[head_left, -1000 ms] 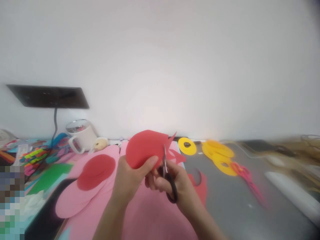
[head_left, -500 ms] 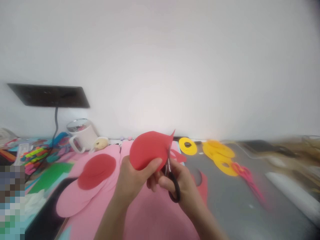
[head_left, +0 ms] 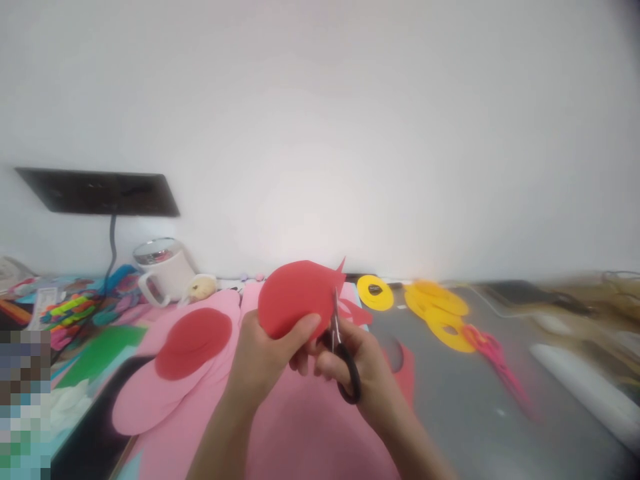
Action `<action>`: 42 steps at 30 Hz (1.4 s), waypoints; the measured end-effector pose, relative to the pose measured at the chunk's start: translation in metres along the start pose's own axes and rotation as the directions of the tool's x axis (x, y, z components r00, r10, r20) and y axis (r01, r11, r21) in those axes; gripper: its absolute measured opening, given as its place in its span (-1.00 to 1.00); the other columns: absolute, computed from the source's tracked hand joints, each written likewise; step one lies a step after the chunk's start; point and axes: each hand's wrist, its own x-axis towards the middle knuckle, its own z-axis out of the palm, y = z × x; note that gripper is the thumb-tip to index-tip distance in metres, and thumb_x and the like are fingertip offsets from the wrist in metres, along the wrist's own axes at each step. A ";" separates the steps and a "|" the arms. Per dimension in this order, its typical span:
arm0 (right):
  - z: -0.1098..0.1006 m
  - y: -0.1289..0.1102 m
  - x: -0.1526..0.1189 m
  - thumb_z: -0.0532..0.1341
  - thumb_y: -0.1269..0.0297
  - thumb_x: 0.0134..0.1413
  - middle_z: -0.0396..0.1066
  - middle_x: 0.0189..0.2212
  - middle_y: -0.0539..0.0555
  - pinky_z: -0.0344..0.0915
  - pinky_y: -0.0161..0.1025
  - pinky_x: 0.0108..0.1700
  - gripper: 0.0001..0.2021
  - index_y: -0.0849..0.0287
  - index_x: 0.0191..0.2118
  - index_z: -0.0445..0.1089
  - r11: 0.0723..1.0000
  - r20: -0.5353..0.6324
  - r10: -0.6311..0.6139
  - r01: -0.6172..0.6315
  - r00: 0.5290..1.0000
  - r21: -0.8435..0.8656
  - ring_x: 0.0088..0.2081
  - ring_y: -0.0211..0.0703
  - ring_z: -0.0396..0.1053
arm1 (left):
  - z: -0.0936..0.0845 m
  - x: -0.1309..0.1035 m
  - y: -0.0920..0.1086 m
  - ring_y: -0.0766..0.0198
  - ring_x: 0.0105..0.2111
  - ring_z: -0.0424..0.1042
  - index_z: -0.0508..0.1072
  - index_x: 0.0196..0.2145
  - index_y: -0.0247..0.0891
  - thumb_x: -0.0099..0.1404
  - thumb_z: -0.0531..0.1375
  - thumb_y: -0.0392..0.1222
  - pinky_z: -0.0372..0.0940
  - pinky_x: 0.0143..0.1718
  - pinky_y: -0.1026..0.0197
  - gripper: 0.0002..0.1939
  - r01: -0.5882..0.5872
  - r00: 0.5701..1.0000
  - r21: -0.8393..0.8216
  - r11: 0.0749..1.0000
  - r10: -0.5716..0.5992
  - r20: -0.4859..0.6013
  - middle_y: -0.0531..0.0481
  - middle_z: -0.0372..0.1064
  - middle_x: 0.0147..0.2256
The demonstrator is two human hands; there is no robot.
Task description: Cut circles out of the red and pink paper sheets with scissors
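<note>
My left hand (head_left: pixel 273 357) pinches a red paper piece (head_left: pixel 297 297), its thumb lying over the lower edge. The piece is rounded on the left, with a pointed strip sticking up at its right side. Black-handled scissors (head_left: pixel 350 380) sit in my right hand (head_left: pixel 367 367), fingers wrapped round the loops. Their blades point up at the paper's right edge, nearly closed. Below both hands lies pink paper (head_left: pixel 305 427). Red paper scraps (head_left: pixel 406 373) rest beyond and beside my right hand, partly hidden by it.
Left of my hands, red discs (head_left: pixel 195 340) lie on pink discs (head_left: pixel 145 407). A white mug (head_left: pixel 170 277) stands by the wall. On the grey mat (head_left: pixel 450 413) to the right are yellow paper rings (head_left: pixel 440 307), pink scissors (head_left: pixel 500 367) and a yellow disc (head_left: pixel 375 293).
The scissor blades have closed further at the red paper's right edge, and the cut strip has shifted slightly. My hands stay in nearly the same place.
</note>
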 end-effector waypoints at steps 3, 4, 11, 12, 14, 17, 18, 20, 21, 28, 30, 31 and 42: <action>0.000 0.000 0.000 0.37 0.19 -0.11 0.19 -0.63 -0.11 0.13 -0.24 -0.43 -0.77 0.12 -0.44 0.30 1.000 -0.011 0.016 -0.016 1.000 -0.006 -0.53 -0.23 0.18 | 0.000 0.000 0.000 0.40 -0.75 0.24 0.35 -0.76 -0.25 0.09 0.24 -0.13 0.22 -0.64 0.31 -0.67 0.006 1.000 0.009 1.000 -0.006 0.007 0.08 0.28 -0.76; 0.000 0.000 0.000 0.36 0.21 -0.12 0.20 -0.63 -0.10 0.13 -0.24 -0.43 -0.78 0.12 -0.44 0.30 1.000 -0.013 0.021 -0.021 1.000 -0.005 -0.54 -0.24 0.17 | -0.001 0.000 0.000 0.40 -0.74 0.24 0.36 -0.75 -0.25 0.09 0.24 -0.13 0.22 -0.63 0.31 -0.67 0.006 1.000 0.007 1.000 -0.006 0.008 0.08 0.28 -0.75; 0.000 0.000 0.001 0.34 0.27 -0.17 0.24 -0.62 -0.08 0.18 -0.25 -0.46 -0.80 0.13 -0.41 0.31 0.998 -0.033 0.055 -0.055 0.998 -0.010 -0.54 -0.23 0.19 | -0.001 0.001 -0.001 0.40 -0.75 0.23 0.37 -0.75 -0.24 0.08 0.25 -0.13 0.21 -0.66 0.30 -0.68 -0.010 1.000 -0.013 1.000 0.010 -0.010 0.09 0.28 -0.75; 0.000 0.000 0.001 0.33 0.29 -0.18 0.25 -0.62 -0.08 0.18 -0.26 -0.46 -0.81 0.13 -0.41 0.31 0.998 -0.035 0.058 -0.058 0.998 -0.017 -0.54 -0.22 0.20 | -0.001 0.001 -0.001 0.39 -0.74 0.23 0.36 -0.75 -0.24 0.08 0.24 -0.13 0.22 -0.66 0.29 -0.68 -0.006 1.000 -0.006 1.000 0.006 -0.014 0.09 0.28 -0.75; -0.001 0.000 0.001 0.30 0.32 -0.20 0.26 -0.61 -0.07 0.18 -0.28 -0.48 -0.83 0.14 -0.41 0.32 0.997 -0.044 0.068 -0.069 0.997 -0.031 -0.54 -0.23 0.20 | -0.001 0.001 -0.001 0.37 -0.74 0.24 0.37 -0.75 -0.24 0.08 0.24 -0.12 0.25 -0.65 0.27 -0.68 0.002 1.000 0.006 1.000 -0.002 -0.022 0.09 0.27 -0.75; -0.001 -0.001 0.001 0.26 0.36 -0.24 0.29 -0.60 -0.06 0.18 -0.30 -0.50 -0.84 0.15 -0.40 0.33 0.996 -0.062 0.075 -0.078 0.995 -0.052 -0.56 -0.25 0.20 | -0.001 0.001 -0.001 0.37 -0.73 0.24 0.37 -0.75 -0.24 0.09 0.24 -0.11 0.25 -0.64 0.27 -0.67 0.002 1.000 0.003 1.000 -0.002 -0.020 0.09 0.28 -0.74; -0.001 -0.001 0.001 0.25 0.36 -0.24 0.30 -0.61 -0.06 0.19 -0.30 -0.51 -0.84 0.15 -0.40 0.33 0.995 -0.068 0.074 -0.078 0.995 -0.056 -0.56 -0.25 0.21 | -0.001 0.001 -0.001 0.38 -0.72 0.23 0.37 -0.75 -0.24 0.09 0.24 -0.11 0.24 -0.64 0.28 -0.67 0.000 1.000 -0.001 1.000 0.000 -0.018 0.08 0.28 -0.74; 0.000 -0.002 0.001 0.24 0.38 -0.25 0.32 -0.61 -0.06 0.19 -0.31 -0.51 -0.85 0.15 -0.41 0.33 0.995 -0.075 0.072 -0.077 0.995 -0.059 -0.58 -0.26 0.21 | -0.001 0.001 -0.002 0.39 -0.72 0.22 0.37 -0.75 -0.25 0.09 0.24 -0.11 0.21 -0.64 0.28 -0.66 -0.002 1.000 -0.010 1.000 0.002 -0.016 0.08 0.28 -0.74; 0.000 -0.002 0.001 0.24 0.38 -0.25 0.32 -0.62 -0.07 0.19 -0.31 -0.52 -0.85 0.15 -0.41 0.33 0.995 -0.078 0.073 -0.078 0.994 -0.057 -0.58 -0.27 0.22 | -0.002 0.002 -0.002 0.39 -0.72 0.22 0.37 -0.75 -0.25 0.10 0.24 -0.11 0.20 -0.63 0.28 -0.67 -0.001 1.000 -0.012 1.000 0.001 -0.016 0.08 0.28 -0.74; 0.000 0.001 0.001 0.29 0.37 -0.24 0.29 -0.71 -0.14 0.17 -0.34 -0.56 -0.85 0.14 -0.42 0.34 0.995 -0.097 0.097 -0.098 0.991 -0.004 -0.65 -0.32 0.19 | -0.003 0.004 -0.007 0.37 -0.72 0.21 0.33 -0.76 -0.24 0.10 0.25 -0.10 0.18 -0.63 0.27 -0.63 -0.017 1.000 -0.023 1.000 0.017 -0.021 0.08 0.24 -0.75; 0.000 0.002 0.002 0.30 0.36 -0.23 0.29 -0.73 -0.15 0.17 -0.34 -0.57 -0.85 0.14 -0.42 0.35 0.995 -0.101 0.101 -0.101 0.990 0.008 -0.66 -0.33 0.18 | -0.003 0.005 -0.007 0.38 -0.72 0.19 0.30 -0.78 -0.23 0.11 0.25 -0.09 0.17 -0.63 0.28 -0.61 -0.023 0.999 -0.019 1.000 0.023 -0.026 0.09 0.22 -0.76; 0.001 0.003 0.002 0.30 0.36 -0.23 0.28 -0.73 -0.15 0.17 -0.35 -0.57 -0.85 0.14 -0.42 0.35 0.994 -0.103 0.107 -0.106 0.989 0.010 -0.66 -0.33 0.18 | -0.003 0.005 -0.008 0.38 -0.72 0.19 0.29 -0.78 -0.23 0.12 0.25 -0.09 0.16 -0.63 0.28 -0.60 -0.026 0.999 -0.019 0.999 0.025 -0.028 0.09 0.21 -0.77; 0.001 0.000 0.002 0.40 0.20 -0.18 0.26 -0.65 -0.11 0.11 -0.32 -0.52 -0.73 0.16 -0.39 0.33 0.998 -0.067 0.058 -0.059 0.996 -0.003 -0.58 -0.30 0.15 | 0.001 0.003 -0.007 0.39 -0.73 0.16 0.22 -0.80 -0.20 0.07 0.25 -0.12 0.15 -0.63 0.27 -0.60 -0.021 0.998 0.025 0.999 0.022 -0.057 0.14 0.13 -0.80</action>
